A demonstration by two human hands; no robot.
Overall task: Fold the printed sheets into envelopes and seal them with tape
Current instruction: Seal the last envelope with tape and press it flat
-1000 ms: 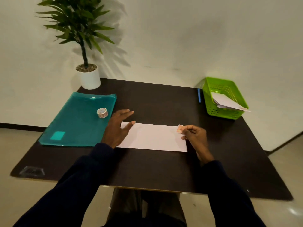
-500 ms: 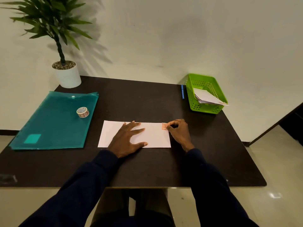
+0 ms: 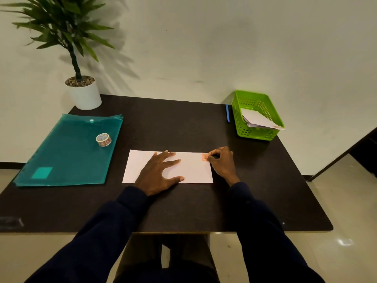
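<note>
My left hand (image 3: 161, 171) lay flat, fingers spread, on the folded sheet (image 3: 191, 170) at the table's (image 3: 183, 123) middle. My right hand (image 3: 221, 161) pinched a tape piece (image 3: 204, 157) at the sheet's far right corner. The tape risked sticking crooked or creasing if the sheet slid. Whether it already adhered, I couldn't tell; my fingertips hid its edge.

- The dark brown, flat table top (image 3: 163, 123) looks matt and faintly grained.
- The white folded paper sheet (image 3: 193, 170) is smooth and matt.
- The teal translucent plastic folder (image 3: 67, 152) is glossy.
- The lime-green plastic basket (image 3: 240, 123) has perforated walls.
- The white round plant pot (image 3: 85, 97) looks smooth.
- The pale floor (image 3: 346, 231) is shiny.
</note>
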